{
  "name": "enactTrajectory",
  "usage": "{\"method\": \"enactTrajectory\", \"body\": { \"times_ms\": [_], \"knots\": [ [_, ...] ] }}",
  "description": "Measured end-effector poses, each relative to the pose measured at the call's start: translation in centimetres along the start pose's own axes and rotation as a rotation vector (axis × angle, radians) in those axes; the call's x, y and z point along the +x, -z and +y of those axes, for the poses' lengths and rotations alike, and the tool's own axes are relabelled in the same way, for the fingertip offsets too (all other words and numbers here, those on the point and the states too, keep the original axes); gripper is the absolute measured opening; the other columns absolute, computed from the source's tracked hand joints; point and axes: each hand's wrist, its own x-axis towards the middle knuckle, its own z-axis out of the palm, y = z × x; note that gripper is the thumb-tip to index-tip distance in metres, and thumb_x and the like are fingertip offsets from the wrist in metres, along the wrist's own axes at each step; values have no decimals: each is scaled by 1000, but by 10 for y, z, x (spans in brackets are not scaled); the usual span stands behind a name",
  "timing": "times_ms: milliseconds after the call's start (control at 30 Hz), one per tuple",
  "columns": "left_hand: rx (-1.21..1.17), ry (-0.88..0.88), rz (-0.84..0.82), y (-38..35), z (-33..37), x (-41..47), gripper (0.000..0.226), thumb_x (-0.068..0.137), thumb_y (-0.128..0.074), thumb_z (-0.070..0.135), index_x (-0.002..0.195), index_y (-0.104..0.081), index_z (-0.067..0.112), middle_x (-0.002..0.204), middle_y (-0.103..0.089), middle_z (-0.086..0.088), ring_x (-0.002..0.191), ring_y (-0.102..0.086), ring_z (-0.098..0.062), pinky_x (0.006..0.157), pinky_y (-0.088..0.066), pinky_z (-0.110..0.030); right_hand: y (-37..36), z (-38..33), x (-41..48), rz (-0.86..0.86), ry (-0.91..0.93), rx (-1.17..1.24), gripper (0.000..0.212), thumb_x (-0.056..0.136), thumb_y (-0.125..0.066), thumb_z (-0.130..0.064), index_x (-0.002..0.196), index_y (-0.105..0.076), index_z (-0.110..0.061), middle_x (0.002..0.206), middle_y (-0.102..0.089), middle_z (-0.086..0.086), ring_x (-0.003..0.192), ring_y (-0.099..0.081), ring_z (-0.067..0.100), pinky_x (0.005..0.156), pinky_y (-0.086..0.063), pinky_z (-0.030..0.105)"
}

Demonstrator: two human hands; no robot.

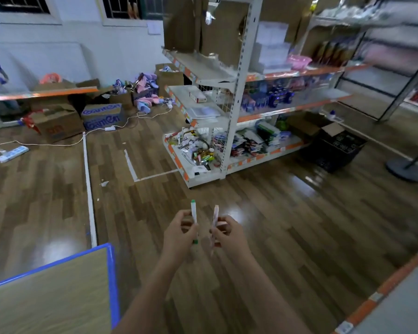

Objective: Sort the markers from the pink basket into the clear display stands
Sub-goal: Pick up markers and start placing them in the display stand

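Observation:
My left hand (177, 233) grips a white marker with green ends (193, 214), held upright over the wooden floor. My right hand (227, 235) grips a white marker with pink ends (215, 214), also roughly upright, a little to the right of the green one. The two markers stand close together without touching. A pink basket (298, 61) sits on the upper shelf of the white rack at the right. Stacked clear display stands (270, 48) blur together just left of the basket.
A white shelving rack with orange edges (237, 112) stands ahead, its lower shelves full of goods. A blue-edged wooden table (58, 290) is at lower left, a shelf edge (381, 292) at lower right. Cardboard boxes (58, 124), cables and a black crate (336, 150) lie on the floor.

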Motion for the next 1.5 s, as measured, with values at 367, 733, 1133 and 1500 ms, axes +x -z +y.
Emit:
{"method": "enactTrajectory", "body": {
  "times_ms": [367, 733, 1133, 1500],
  "knots": [
    [145, -96, 16, -53, 44, 39, 20, 90, -60, 15, 108, -57, 24, 93, -65, 3, 84, -63, -11, 72, -59, -35, 64, -20, 43, 55, 68, 98, 17, 92, -59, -6, 87, -57, -22, 91, -65, 4, 81, -66, 16, 70, -59, 30],
    [147, -98, -15, -106, 66, 135, 26, 91, -60, 14, 116, -56, 16, 103, -64, -4, 90, -62, -14, 74, -58, -31, 102, -27, 142, 100, 72, 120, 17, 92, -58, -5, 88, -58, -21, 85, -65, 3, 69, -63, 13, 60, -56, 23],
    [111, -140, -33, -153, 124, 299, 28, 93, -59, 18, 120, -54, 19, 103, -62, 1, 82, -58, -5, 59, -45, -16, 144, -73, 302, 157, 115, 12, 13, 93, -59, -10, 105, -61, -15, 89, -67, 4, 68, -62, 11, 54, -50, 18],
    [103, -184, -150, -239, 169, 410, 23, 93, -57, 15, 114, -51, 24, 93, -58, 8, 79, -62, -11, 54, -50, -16, 228, -87, 421, 276, 138, 15, 10, 91, -61, -11, 101, -62, -14, 87, -67, 1, 76, -65, 17, 72, -58, 33]
  ]
}}
